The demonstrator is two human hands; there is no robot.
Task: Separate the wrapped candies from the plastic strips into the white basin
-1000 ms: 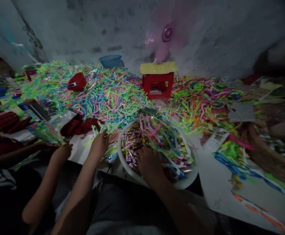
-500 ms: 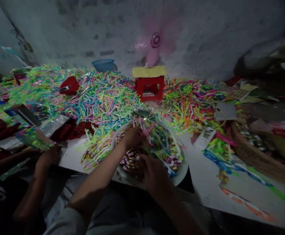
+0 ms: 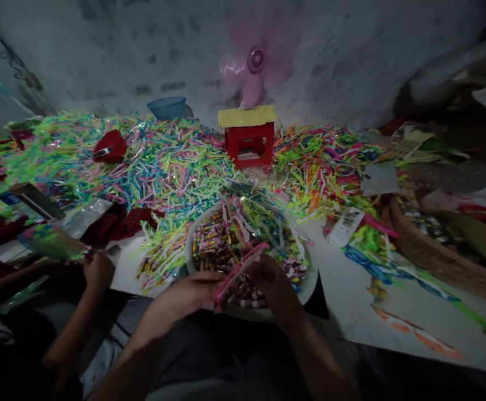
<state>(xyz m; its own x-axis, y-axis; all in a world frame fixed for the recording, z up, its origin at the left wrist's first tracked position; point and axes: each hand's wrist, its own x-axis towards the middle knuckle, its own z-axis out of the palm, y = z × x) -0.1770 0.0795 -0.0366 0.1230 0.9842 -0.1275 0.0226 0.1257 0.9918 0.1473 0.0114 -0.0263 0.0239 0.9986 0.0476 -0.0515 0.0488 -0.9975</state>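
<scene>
Left hand (image 3: 199, 289): drawn back toward seven o'clock, closed on pink strip (image 3: 243, 270)
Right hand (image 3: 271, 274): fingers curled beside strip, grip unclear
Red stool (image 3: 231, 146): twelve o'clock, beyond basin (image 3: 312, 275)

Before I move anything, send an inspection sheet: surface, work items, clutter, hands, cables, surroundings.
Surface: white tabletop, bare patches at front, strips piled behind.
Work items: white basin holding wrapped sticks and colored strips; pink strip held over it.
Clutter: heap of strips, tilted red bowl on it.
Left hand: grips pink strip's lower end.
Right hand: fingers near its upper end; grip unclear.
Cables: dark cord on wall, upper left.
Surroundings: pink fan above red stool; co-worker's hand at left.
</scene>
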